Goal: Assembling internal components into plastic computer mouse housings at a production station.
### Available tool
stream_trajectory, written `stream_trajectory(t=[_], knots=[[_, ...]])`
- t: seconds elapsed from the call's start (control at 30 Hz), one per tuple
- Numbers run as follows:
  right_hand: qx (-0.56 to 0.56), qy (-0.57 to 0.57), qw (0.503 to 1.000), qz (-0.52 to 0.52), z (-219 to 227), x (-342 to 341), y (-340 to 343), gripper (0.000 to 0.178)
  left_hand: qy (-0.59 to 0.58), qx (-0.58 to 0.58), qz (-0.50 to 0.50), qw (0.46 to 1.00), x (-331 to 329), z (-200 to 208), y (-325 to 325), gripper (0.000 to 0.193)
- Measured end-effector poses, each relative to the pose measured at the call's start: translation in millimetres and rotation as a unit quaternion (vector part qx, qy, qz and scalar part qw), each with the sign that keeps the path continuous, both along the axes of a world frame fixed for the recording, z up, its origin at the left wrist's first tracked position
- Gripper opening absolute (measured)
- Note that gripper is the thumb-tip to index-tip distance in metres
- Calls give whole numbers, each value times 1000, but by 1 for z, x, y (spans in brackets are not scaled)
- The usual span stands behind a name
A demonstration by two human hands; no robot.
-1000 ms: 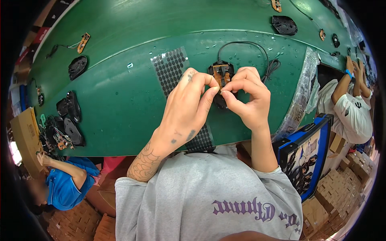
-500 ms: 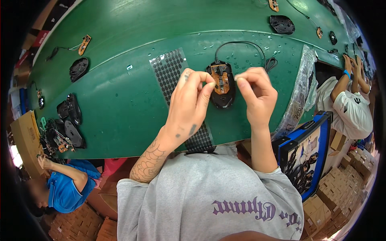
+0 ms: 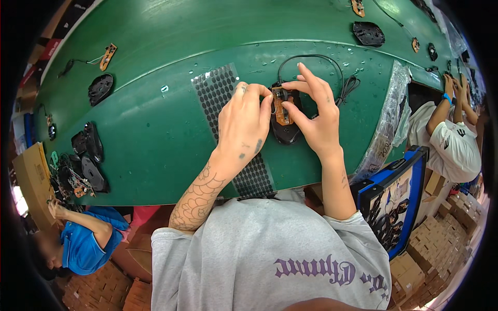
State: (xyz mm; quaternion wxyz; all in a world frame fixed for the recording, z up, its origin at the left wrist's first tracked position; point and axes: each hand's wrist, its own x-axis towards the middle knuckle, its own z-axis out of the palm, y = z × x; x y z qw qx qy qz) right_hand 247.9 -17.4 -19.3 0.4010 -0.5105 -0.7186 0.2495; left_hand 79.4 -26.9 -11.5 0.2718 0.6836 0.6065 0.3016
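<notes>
An opened black computer mouse (image 3: 286, 136) lies on the green table in front of me, its orange circuit board (image 3: 284, 118) exposed. At the board's left edge, my left hand (image 3: 245, 111) is closed in a pinch; what sits between its fingertips is too small to make out. The thumb and forefinger of my right hand (image 3: 317, 114) rest on the upper part of the board, on either side of a small black part (image 3: 283, 95). Its other fingers stretch upward. A black cable (image 3: 332, 60) loops from the mouse to a coil on the right.
A sheet of black oval pads (image 3: 213, 93) runs beneath my left forearm. Clear plastic packaging (image 3: 381, 129) lies at the right. Black mouse shells (image 3: 93, 173) and boards are piled at the left, and a black shell (image 3: 369, 33) lies farther back. Co-workers sit on both sides.
My right hand has moved left onto the circuit board, its upper fingers spreading from a pinch. My left hand has shifted slightly and stays pinched by the board's left edge.
</notes>
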Motion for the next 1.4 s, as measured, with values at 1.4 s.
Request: stream_trajectory(t=[1.4], knots=[[-22, -53, 998, -21, -4, -3, -2, 76, 111, 65, 60, 990, 19, -6, -5, 10]])
